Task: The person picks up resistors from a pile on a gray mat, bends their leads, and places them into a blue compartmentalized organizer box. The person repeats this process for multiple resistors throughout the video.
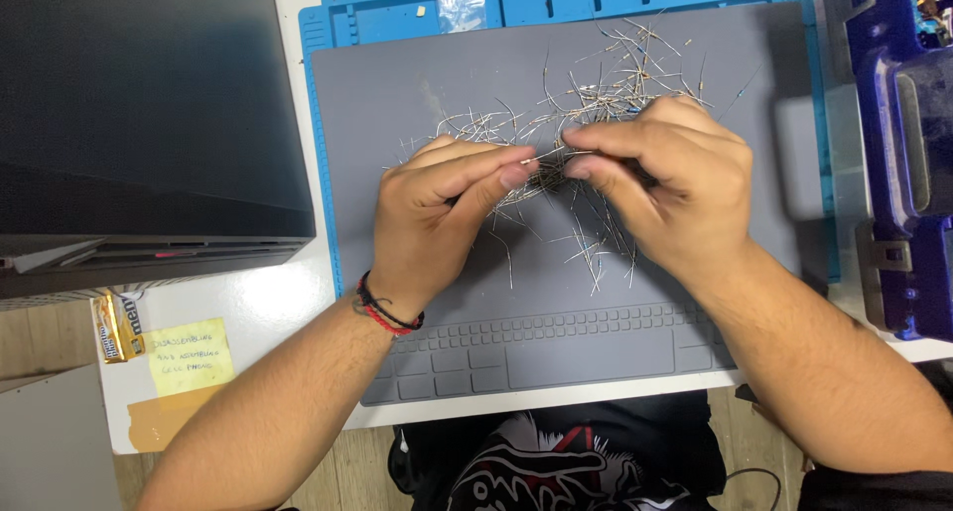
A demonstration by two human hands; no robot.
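A loose pile of thin wire-leaded components (596,89) lies spread over a grey work mat (417,84). My left hand (437,208) and my right hand (670,189) meet over the pile's near edge, fingertips pinched toward each other. Between them they hold one small component by its thin wire lead (549,157). More bent leads stick out beneath both hands. A red and black cord bracelet (385,313) sits on my left wrist.
A blue mat (556,0) with compartments lies under the grey one. A dark flat box (139,114) stands at the left, a blue tool or machine (908,154) at the right. A yellow note (191,357) and a candy wrapper (114,324) lie near the front left.
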